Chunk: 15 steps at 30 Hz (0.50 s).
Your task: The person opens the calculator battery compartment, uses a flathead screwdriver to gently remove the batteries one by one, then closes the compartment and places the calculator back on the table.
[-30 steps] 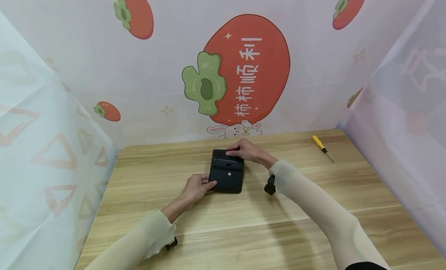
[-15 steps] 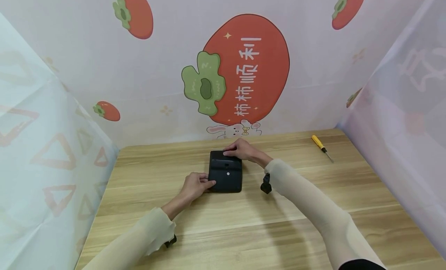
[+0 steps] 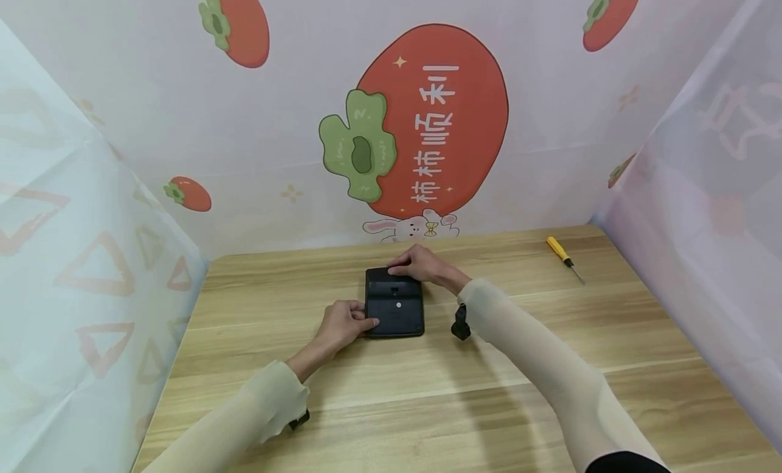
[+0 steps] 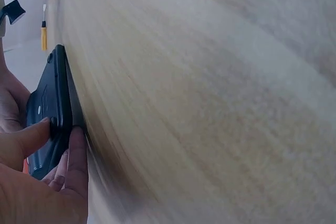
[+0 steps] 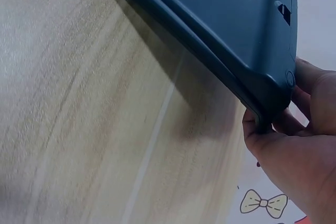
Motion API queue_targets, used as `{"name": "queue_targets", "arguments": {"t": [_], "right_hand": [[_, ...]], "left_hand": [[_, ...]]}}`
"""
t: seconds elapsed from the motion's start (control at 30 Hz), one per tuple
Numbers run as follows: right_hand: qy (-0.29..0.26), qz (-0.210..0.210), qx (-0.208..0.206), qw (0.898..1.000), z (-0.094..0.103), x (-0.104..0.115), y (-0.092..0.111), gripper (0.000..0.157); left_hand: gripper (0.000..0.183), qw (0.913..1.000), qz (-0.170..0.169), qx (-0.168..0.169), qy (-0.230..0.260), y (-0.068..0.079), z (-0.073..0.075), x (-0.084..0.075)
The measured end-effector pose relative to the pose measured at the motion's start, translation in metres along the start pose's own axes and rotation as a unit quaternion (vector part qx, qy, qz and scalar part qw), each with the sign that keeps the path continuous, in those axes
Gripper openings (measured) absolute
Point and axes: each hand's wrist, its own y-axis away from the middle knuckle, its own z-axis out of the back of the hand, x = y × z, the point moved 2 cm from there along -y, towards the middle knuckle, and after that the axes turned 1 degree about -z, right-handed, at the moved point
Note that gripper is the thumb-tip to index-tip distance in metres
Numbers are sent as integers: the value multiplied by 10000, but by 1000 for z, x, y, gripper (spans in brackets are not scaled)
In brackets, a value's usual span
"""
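A black calculator (image 3: 396,315) lies between both hands with its underside up, showing a raised ridge, a battery-cover latch and a small round white sticker. My left hand (image 3: 342,322) pinches its near left corner, thumb on top and fingers beneath. At the far edge, my right hand (image 3: 421,263) grips the calculator from the right. In the left wrist view, fingertips sit between the calculator (image 4: 51,95) and the table. The right wrist view has the calculator (image 5: 210,30) tilted, its edge raised over a shadow. Its key side is hidden.
A screwdriver (image 3: 561,252) with a yellow handle lies at the far right of the wooden table (image 3: 440,419). Printed cloth walls with persimmons enclose the back and sides. A black wrist camera (image 3: 461,324) hangs under the right sleeve.
The calculator's far end has swung slightly left and come a little nearer, so it sits straighter. My right hand has moved left with it; the left hand has barely shifted.
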Motion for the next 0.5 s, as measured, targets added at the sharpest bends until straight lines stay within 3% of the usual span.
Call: {"name": "queue_targets", "arguments": {"t": [0.2, 0.5], "right_hand": [[42, -93, -153, 9998, -7, -2, -2, 31], [177, 87, -365, 9991, -14, -5, -2, 30]], "left_hand": [[31, 9999, 2, -73, -119, 0, 0, 2], [34, 9983, -169, -200, -519, -2, 2, 3]]}}
